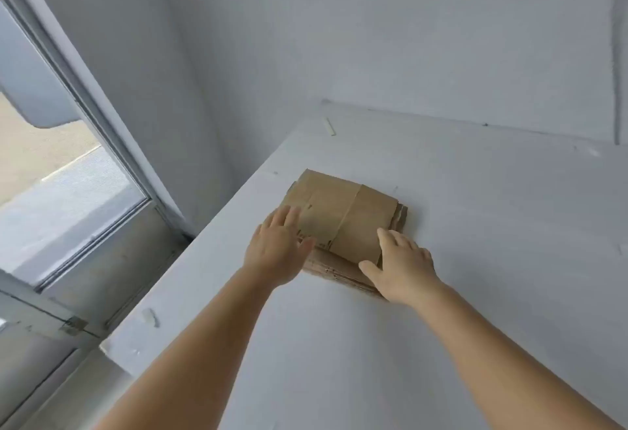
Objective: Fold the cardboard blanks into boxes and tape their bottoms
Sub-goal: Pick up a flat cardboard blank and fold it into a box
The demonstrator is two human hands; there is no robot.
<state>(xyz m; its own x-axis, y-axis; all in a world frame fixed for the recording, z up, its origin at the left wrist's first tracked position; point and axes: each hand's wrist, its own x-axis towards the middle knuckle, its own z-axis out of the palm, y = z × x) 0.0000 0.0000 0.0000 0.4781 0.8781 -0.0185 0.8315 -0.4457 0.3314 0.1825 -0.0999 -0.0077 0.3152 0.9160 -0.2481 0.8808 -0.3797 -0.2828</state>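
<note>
1. Left hand (277, 246): fingers straight and together, laid flat on the left part of the top sheet of the stack of flat brown cardboard blanks (343, 222); thumb spread toward the stack's near edge. Nothing is clasped.
2. Right hand (402, 268): fingers spread and nearly straight, resting at the stack's near right corner; thumb lies along the near edge. Whether a fingertip hooks under the top sheet cannot be told.
3. Stack of blanks: several sheets deep, layered edges showing at the near and right sides; the top sheet bears small dark print beside the left hand.
4. White painted table top (475, 293): carries the stack, which lies toward its far left part.
5. Small pale strip (330, 126): on the table beyond the stack, well apart from it.
6. Grey-framed window (112, 171): left of the stack, past the table's edge.
7. White wall (407, 39): behind the stack.
</note>
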